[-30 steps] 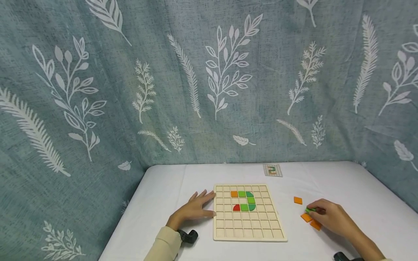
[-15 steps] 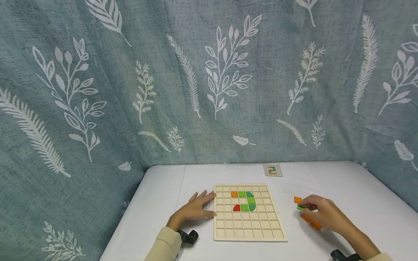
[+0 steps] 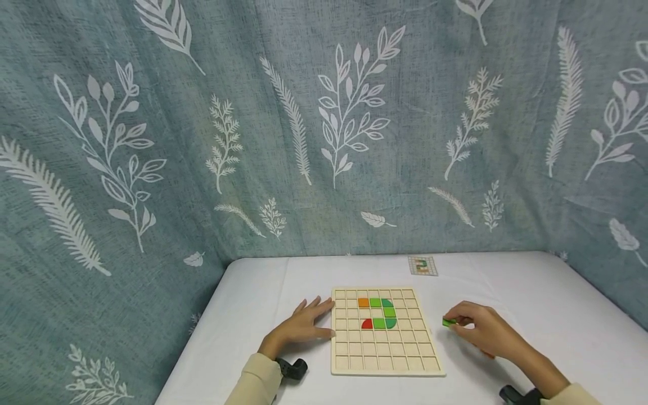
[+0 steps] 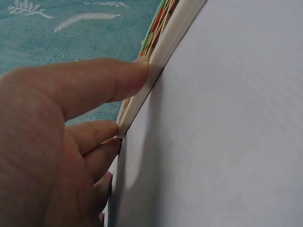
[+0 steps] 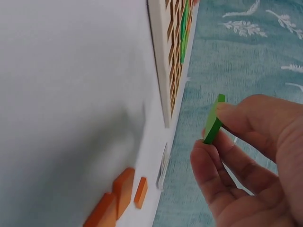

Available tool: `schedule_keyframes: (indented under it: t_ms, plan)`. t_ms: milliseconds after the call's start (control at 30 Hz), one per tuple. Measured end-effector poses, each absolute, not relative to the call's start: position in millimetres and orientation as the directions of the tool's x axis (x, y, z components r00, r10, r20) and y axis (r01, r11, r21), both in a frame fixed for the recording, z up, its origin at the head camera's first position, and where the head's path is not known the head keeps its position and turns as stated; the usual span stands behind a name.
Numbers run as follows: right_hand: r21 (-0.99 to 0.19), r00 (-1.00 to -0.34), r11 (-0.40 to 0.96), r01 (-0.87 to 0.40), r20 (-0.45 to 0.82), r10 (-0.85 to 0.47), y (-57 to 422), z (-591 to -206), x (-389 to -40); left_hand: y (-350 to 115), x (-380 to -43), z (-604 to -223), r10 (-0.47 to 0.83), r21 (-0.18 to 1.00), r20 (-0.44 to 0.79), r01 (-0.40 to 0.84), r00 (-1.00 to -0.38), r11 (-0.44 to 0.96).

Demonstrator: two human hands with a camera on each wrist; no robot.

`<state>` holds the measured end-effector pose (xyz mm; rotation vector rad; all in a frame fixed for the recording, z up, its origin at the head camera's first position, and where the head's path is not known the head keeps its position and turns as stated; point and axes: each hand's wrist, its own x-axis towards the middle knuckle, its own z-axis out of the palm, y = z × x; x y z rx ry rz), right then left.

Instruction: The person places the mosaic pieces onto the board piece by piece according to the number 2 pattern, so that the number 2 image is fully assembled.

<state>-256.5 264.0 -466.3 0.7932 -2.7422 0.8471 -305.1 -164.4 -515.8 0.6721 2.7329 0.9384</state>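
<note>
A light green square tile [image 5: 214, 120] is pinched between the thumb and fingers of my right hand [image 3: 483, 326], raised above the cloth to the right of the board. My left hand [image 3: 302, 323] rests at the left edge of the wooden grid board [image 3: 385, 357], its thumb and fingertips touching the rim. Set in the board's cells are an orange tile [image 3: 363, 302], a red quarter-round tile [image 3: 367, 324] and several green tiles [image 3: 388, 312], some with rounded corners, in a curved row. In the left wrist view the thumb [image 4: 118, 78] lies on the board's edge.
Several orange tiles [image 5: 124, 189] lie on the white tablecloth [image 3: 263, 281] right of the board, mostly hidden under my right hand in the head view. A small pattern card [image 3: 422, 266] lies behind the board. A leaf-print curtain [image 3: 283, 140] hangs behind the table.
My right hand has lifted the green tile from among the orange tiles and carried it left toward the board. The left hand has stayed where it was.
</note>
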Motion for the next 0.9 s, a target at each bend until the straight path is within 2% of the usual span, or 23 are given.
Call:
schedule_keyframes:
  t_ms: [900]
  plan:
    - [-0.499, -0.731, 0.551, -0.669, 0.307, -0.609, 196, -459, -269, -166, -307, -518, 0.491, 0.621, -0.01, 0.38, -0.871, 0.685]
